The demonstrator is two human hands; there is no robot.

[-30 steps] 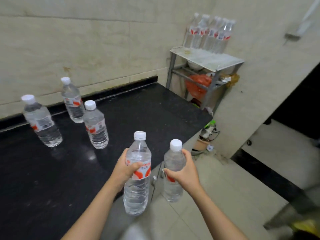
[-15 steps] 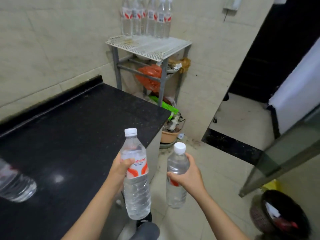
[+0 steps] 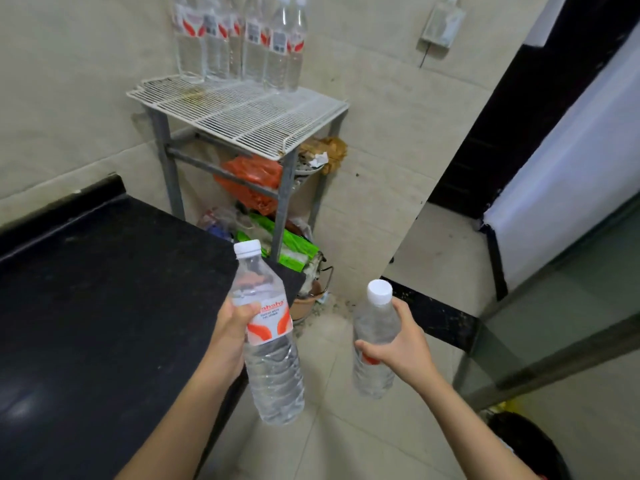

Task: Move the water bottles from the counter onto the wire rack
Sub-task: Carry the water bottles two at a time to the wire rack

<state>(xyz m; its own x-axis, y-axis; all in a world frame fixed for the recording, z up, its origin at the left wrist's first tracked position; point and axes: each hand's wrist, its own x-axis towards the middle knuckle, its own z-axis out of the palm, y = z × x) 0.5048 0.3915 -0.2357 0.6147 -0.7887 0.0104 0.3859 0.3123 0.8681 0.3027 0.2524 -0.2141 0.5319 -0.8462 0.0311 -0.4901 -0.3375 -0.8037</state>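
My left hand (image 3: pixel 230 336) grips a clear water bottle (image 3: pixel 268 362) with a white cap and a red and white label, held past the corner of the black counter (image 3: pixel 86 306). My right hand (image 3: pixel 403 344) grips a second, smaller-looking water bottle (image 3: pixel 374 372) over the tiled floor. Ahead stands the white wire rack (image 3: pixel 249 114) on grey metal legs against the wall. Several water bottles (image 3: pixel 242 39) stand along its back edge; the front of its top shelf is bare.
Under the rack hang an orange bag (image 3: pixel 251 178) and green packets (image 3: pixel 289 247), with a brown pot (image 3: pixel 308 301) on the floor. A glass panel in a metal frame (image 3: pixel 554 341) leans at the right. A dark bin (image 3: pixel 526 445) sits at the bottom right.
The view has swung right and closer to the rack. The bottles left on the counter have gone out of view. Both hands keep their bottles, now spread further apart.
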